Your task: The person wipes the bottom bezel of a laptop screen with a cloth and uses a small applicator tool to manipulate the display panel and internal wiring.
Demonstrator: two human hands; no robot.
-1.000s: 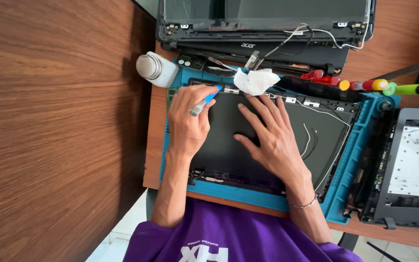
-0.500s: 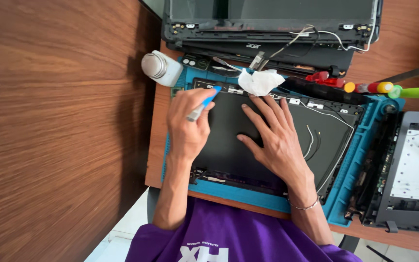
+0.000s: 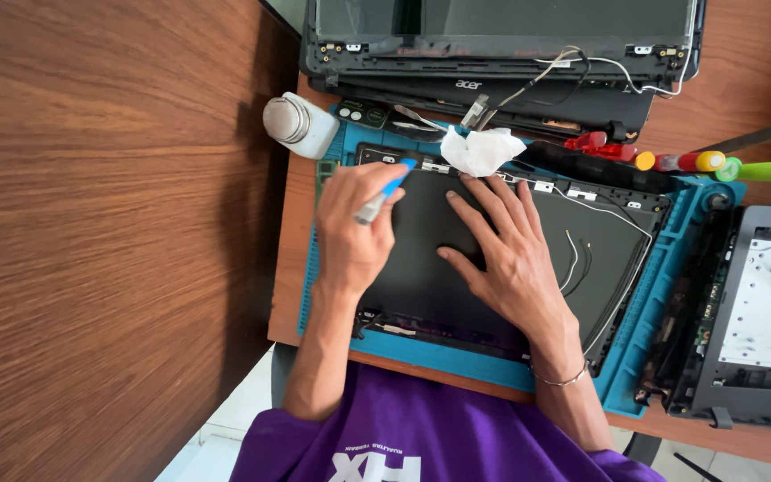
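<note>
Left hand [image 3: 350, 236] pinches a blue-tipped tool [image 3: 383, 195] against the black laptop lid panel [image 3: 421, 268] on the teal mat [image 3: 457, 361]; right hand [image 3: 506, 254] lies spread flat on it, near a crumpled tissue [image 3: 482, 148]

Electronics repair bench, opened laptop shells [image 3: 493, 54], blue work mat [image 3: 644, 348], screwdrivers [image 3: 716, 162], wooden desk [image 3: 760, 80]

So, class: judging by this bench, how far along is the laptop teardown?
Done: the screen frame lies apart at the back, and an opened chassis sits to one side. In hand: the left hand works a blue-tipped tool at the black lid panel, steadied by the right hand. Left: white cables remain attached to the panel.
</note>
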